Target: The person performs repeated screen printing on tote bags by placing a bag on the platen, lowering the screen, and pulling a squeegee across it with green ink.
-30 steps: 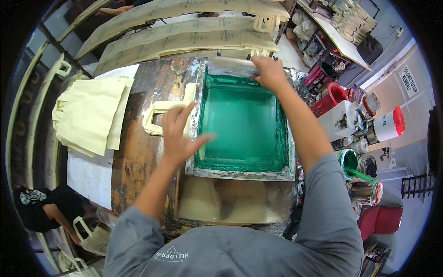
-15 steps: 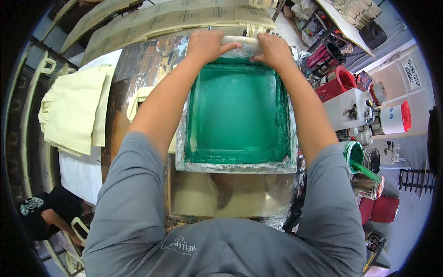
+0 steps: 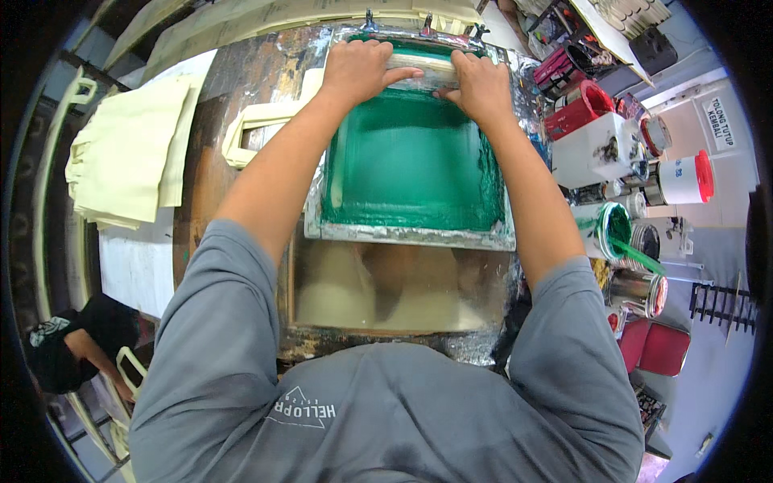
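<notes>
A screen-printing frame (image 3: 409, 235) with green ink (image 3: 411, 165) over its mesh lies on the table in front of me. Both my hands grip a wide squeegee (image 3: 427, 64) near the frame's far end. My left hand (image 3: 358, 71) is closed round its left side, thumb along the near face. On the right side, my right hand (image 3: 481, 84) is closed on it the same way. Green ink shows beyond the squeegee too. From under the frame's left side sticks out a cream bag handle (image 3: 235, 141).
Hinge clamps (image 3: 427, 26) stand at the frame's far edge. A stack of cream bags (image 3: 121, 153) lies to the left. Along the right are a green ink tub (image 3: 592, 225), a white jerrycan (image 3: 592, 153) and a red bucket (image 3: 580, 113). Another person (image 3: 80, 346) is at the lower left.
Both hands have drawn the squeegee toward me over the mesh, so ink beyond it now shows. The whole view has shifted, bringing the clamps into clearer sight.
</notes>
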A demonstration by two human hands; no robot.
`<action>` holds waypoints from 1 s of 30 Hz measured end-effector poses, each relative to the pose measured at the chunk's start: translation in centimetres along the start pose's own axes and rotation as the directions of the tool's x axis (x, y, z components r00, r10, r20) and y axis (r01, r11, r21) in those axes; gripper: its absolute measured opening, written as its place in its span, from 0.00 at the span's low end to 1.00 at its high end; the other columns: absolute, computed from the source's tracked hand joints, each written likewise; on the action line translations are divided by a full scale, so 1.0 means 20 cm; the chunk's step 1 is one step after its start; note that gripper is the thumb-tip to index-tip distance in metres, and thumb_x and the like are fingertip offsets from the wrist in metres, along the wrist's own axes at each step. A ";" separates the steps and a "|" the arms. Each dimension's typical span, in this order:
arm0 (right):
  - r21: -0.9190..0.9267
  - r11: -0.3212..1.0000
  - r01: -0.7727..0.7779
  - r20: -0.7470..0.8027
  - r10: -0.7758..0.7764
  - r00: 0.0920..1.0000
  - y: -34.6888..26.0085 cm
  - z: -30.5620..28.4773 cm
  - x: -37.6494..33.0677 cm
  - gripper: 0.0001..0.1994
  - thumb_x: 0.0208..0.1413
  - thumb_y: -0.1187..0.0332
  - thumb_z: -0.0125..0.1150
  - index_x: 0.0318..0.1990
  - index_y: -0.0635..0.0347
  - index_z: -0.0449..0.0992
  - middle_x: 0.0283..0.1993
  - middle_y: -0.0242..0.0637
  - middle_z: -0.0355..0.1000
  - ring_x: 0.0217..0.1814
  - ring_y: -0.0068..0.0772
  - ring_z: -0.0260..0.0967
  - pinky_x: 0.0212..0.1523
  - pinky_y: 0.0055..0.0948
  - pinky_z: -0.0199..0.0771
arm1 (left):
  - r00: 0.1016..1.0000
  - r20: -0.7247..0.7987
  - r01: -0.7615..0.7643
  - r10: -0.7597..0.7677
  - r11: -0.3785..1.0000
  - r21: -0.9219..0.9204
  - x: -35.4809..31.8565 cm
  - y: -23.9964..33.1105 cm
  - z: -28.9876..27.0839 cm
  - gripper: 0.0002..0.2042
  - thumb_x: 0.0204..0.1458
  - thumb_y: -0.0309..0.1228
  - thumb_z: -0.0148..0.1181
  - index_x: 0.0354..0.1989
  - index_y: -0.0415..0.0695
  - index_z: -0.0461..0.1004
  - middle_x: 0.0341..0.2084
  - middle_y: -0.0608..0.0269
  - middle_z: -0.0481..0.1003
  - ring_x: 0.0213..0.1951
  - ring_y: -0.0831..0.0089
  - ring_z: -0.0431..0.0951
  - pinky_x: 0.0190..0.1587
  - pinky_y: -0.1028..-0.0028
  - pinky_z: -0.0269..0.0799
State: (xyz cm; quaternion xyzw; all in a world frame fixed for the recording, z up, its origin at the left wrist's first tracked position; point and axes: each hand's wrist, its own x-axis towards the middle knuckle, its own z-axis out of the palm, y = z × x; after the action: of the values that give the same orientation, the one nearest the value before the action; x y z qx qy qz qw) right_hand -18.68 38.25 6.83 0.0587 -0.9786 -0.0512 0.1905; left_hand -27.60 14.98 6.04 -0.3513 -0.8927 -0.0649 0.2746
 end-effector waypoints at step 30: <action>0.200 0.979 -0.043 0.065 0.030 0.997 -0.47 -0.52 -1.03 0.30 0.50 0.44 0.75 0.46 0.61 0.76 0.43 0.41 0.69 0.49 0.46 0.65 0.55 0.47 0.60 | 0.931 0.156 0.360 -0.331 0.904 -0.232 -1.44 0.22 -0.64 0.43 0.36 0.57 0.81 0.60 0.42 0.82 0.42 0.64 0.76 0.45 0.65 0.71 0.52 0.60 0.59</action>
State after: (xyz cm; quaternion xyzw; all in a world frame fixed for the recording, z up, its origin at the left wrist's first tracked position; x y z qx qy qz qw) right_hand 5.17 30.85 7.69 0.0580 -0.9851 0.0499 0.1542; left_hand -1.69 -2.72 1.11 -0.2230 -0.9390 -0.2074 0.1600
